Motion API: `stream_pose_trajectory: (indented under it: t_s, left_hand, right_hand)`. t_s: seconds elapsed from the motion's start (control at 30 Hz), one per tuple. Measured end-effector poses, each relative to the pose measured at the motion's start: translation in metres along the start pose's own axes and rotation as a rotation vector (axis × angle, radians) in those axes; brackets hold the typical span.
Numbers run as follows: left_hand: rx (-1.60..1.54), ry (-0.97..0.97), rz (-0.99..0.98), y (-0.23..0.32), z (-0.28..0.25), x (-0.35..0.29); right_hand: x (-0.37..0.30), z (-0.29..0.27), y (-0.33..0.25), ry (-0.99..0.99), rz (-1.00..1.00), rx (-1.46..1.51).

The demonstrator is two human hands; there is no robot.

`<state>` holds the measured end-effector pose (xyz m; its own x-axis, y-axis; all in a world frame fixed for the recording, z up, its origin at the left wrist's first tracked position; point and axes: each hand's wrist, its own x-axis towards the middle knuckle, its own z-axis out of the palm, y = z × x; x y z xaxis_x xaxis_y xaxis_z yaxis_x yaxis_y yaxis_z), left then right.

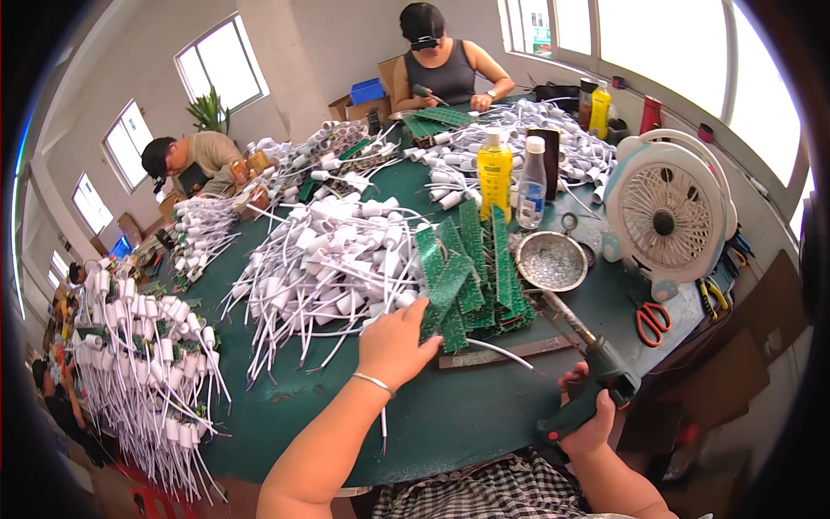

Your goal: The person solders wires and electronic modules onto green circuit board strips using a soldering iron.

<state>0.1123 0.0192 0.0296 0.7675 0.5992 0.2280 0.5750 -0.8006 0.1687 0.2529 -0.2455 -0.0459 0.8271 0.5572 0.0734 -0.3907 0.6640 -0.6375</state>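
Reaching into a heap of green rectangular circuit-board strips (pixel 471 272) on the green table (pixel 432 415).

Left hand (pixel 396 342) rests with fingers curled on the heap's near edge; right hand (pixel 592 415) grips a dark glue gun (pixel 596 368). The strips look thin, light and stiff, probably brittle; best pinched by their long edges. White-wired sockets (pixel 324 268) lie just beside, a metal sieve (pixel 552 259) beyond.

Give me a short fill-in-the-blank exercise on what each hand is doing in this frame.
1. The left hand reaches into the pile of ____ rectangular circuit boards.
2. The right hand grips a dark pistol-shaped ____.
3. Orange-handled ____ lie below the white desk fan.

Missing words: green; soldering gun; scissors
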Motion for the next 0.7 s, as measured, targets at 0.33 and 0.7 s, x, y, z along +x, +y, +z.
stream_pose_trajectory:
  t_s: [0.33,0.7]
  left_hand:
    - [-0.512,-0.24,-0.2,0.043,-0.04,-0.11]
    - [-0.268,0.106,-0.146,0.061,0.014,-0.148]
  right_hand:
    - [0.013,0.005,-0.007,0.013,0.074,0.088]
    - [0.012,0.002,-0.008,0.077,0.131,0.071]
